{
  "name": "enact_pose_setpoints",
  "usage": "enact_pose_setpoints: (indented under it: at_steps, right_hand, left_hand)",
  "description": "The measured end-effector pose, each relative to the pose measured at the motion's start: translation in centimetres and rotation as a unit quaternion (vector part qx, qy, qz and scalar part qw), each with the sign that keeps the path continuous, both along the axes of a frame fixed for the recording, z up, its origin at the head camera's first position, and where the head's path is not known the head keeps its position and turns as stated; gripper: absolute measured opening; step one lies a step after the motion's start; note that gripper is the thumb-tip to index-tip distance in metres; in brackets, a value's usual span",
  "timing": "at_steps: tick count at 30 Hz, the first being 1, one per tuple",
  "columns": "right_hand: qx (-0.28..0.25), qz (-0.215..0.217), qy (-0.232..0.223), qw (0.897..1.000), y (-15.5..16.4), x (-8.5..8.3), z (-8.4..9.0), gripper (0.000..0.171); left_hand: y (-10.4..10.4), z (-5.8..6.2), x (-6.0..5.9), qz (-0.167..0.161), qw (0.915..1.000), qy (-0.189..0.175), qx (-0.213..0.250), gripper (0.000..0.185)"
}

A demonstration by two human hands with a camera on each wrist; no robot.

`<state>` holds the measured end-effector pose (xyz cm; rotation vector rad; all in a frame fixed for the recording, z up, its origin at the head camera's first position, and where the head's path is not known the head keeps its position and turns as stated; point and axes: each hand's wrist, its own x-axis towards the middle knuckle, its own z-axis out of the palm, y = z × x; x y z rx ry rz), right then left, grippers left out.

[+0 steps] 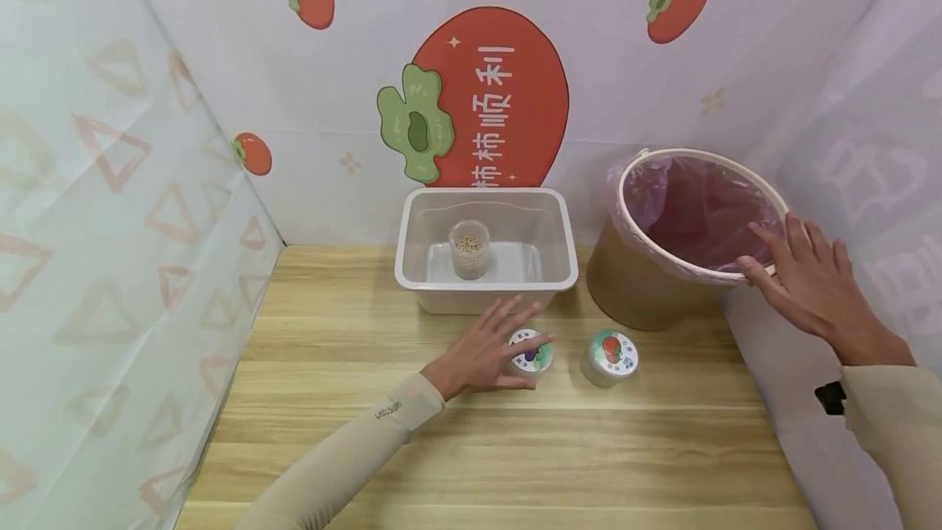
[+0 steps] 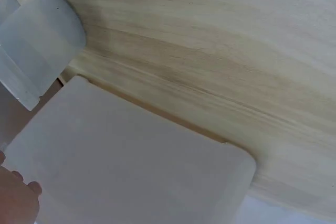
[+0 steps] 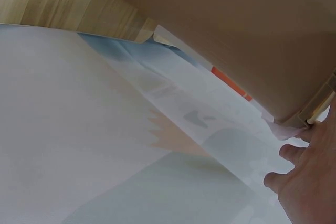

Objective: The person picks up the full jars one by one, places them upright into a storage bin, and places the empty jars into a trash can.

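A small clear round jar with a purple-printed lid [image 1: 531,352] stands mid-worktop, the left hand [image 1: 487,354] resting on it, fingers spread straight. The right hand [image 1: 809,283], fingers extended, touches the rim of the brown pink-lined bucket [image 1: 648,285] at the worktop's far right corner.

Three small jars [image 1: 469,248] (one inside the bin), one clear bin [image 1: 412,256], one lined bucket [image 1: 640,285].

On the bench [image 1: 368,432] we see a tub [image 1: 412,268] at the back against the wall, with a small jar [image 1: 469,249] standing inside it, and a bin [image 1: 640,285] just to its right. In front of the tub, two lidded jars sit side by side: the left jar [image 1: 531,352] lies under our left hand [image 1: 489,354], the right jar [image 1: 612,357] stands apart from it. Our right hand [image 1: 805,280] rests on the bin's near right rim.
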<state>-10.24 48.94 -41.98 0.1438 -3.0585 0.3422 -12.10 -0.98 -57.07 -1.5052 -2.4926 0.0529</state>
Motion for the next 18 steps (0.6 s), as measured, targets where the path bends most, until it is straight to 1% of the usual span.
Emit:
enact_pose_setpoints:
  at_steps: [1,8,12,15,18]
  right_hand:
    - [0.0,-0.001,0.0,1.0,-0.1,0.0,0.0,0.07]
    - [0.005,-0.002,0.0,1.0,0.0,-0.1,-0.1,0.071]
    - [0.005,-0.001,0.002,1.0,0.2,-0.2,-0.3,0.07]
    - [0.005,-0.001,0.003,1.0,0.2,-0.3,-0.3,0.07]
    - [0.007,-0.002,0.0,1.0,0.1,-0.2,-0.2,0.07]
  left_hand:
    - [-0.1,-0.2,-0.1,0.004,1.0,-0.002,-0.001,0.088]
    - [-0.7,-1.0,-0.6,0.038,0.9973,-0.053,-0.032,0.091]
    - [-1.0,-1.5,-0.7,0.04,0.9977,-0.048,-0.027,0.091]
    - [-1.0,-1.9,-0.7,0.04,0.9981,-0.037,-0.029,0.089]
    - [-1.0,-2.2,-0.6,0.041,0.9979,-0.034,-0.036,0.087]
